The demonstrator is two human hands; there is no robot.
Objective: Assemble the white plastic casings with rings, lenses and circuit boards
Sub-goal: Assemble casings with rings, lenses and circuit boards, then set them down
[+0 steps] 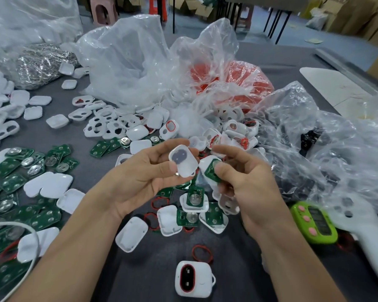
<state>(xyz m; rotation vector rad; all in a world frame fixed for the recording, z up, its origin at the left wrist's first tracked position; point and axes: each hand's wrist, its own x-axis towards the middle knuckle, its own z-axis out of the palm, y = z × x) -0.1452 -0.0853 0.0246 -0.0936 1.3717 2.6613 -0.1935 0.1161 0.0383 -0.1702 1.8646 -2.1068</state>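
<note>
Lots of small parts lay all round the hands. Under them sat a heap of white shells (169, 221), some with green boards in them, and loose red rings (202, 253) lay among them. On my left I saw a wide spread of boards (11, 182), many with a round silver disc on top, and a white cable (34, 238) curved over them. Farther back lay white frames (90, 131) with two holes, and a bag of shiny metal bits (39, 62). Big clear bags (129, 62) stood crumpled behind the heap, and one held red stuff (249, 77). On the right a green timer (314, 223) with pink buttons lay beside a white handle (371, 243), which was partly under another clear bag. Near the front edge sat one finished unit (193, 279), white with a red ring round a dark window.

The table (140, 280) was dark grey. Behind it the room had a pink stool (103, 12), black table legs and brown boxes (358, 16).

The left hand (148, 171) was up over the heap and pinched a white cover (183, 161) between thumb and fingers. A grey patch showed on the cover. The right hand (244, 177) was just beside it, fingers curled round a casing (212, 171) with a green board inside — the thumb pressed on the board. Cover and casing were very close, but I could not tell if they touched.
</note>
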